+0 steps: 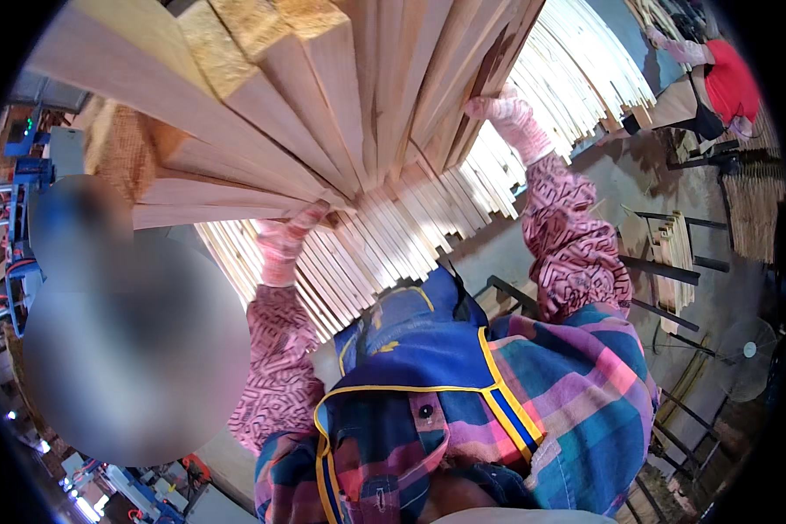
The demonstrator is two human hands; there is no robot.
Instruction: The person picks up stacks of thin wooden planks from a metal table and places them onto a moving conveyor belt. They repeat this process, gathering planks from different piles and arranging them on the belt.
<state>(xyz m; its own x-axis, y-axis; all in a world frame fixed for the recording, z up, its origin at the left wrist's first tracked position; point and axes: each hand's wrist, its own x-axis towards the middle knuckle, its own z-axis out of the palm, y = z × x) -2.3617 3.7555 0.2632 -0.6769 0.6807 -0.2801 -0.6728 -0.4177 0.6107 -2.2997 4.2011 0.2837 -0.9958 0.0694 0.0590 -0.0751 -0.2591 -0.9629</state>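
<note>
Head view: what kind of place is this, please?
Probably a wood workshop. Both gloved hands, left hand and right hand, hold a bundle of planks; thin slats lie below, and more stacks rest on metal racks.

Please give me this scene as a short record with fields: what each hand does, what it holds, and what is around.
left hand: gloved, supports the bundle of wooden slats from below
right hand: gloved, presses on the bundle's right side
bundle: long slats, fanned out, lifted up
below: rows of pale slats laid side by side
far right: another person in a red top
right floor: metal racks, a fan
</note>
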